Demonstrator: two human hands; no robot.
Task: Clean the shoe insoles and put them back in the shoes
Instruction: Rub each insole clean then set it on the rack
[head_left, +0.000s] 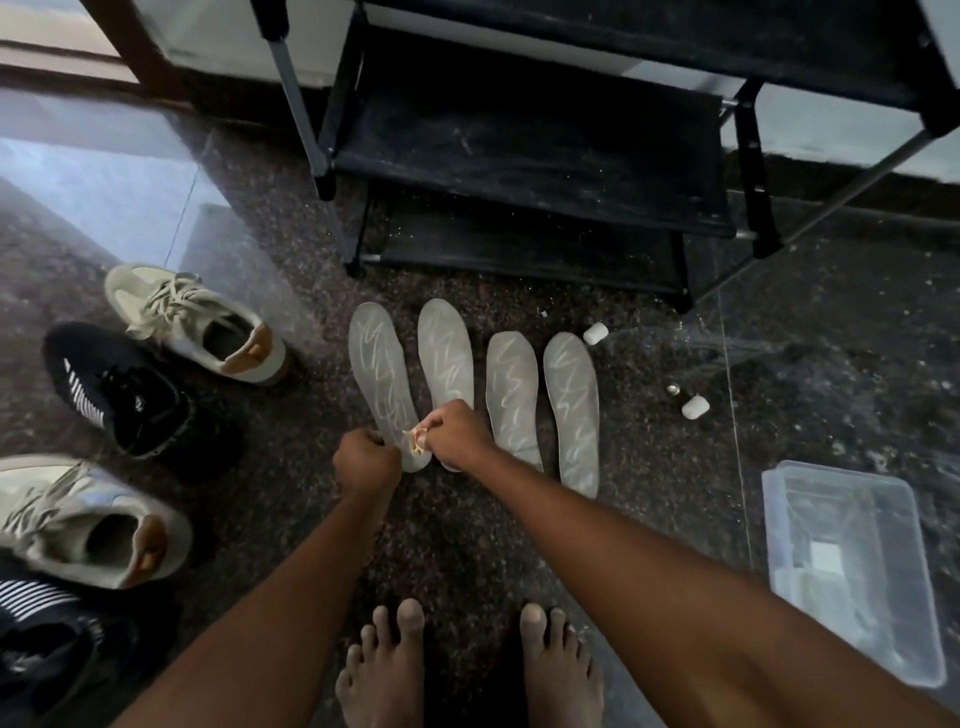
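Exposure is dim overall. Daylight enters from 10 o'clock and lays a broad bluish glare on the polished floor (119, 171) from 9 to 11 o'clock. The black shoe rack (519, 156) at 12 o'clock loses detail in shadow. A dark shadow lies between the bare feet (384, 670) at 6 o'clock.

Focus is best at centre: the zigzag marks on the leftmost insole (382, 374) read clearly, though the pale wad (415, 441) in the right hand (457, 431) is unresolved. The shoes (88, 525) at 8 o'clock are smeared. The rack legs bow with wide-angle distortion.

Both arms reach down and forward, left hand (366, 460) and right hand (457, 434) close together, fingers (442, 415) curled.
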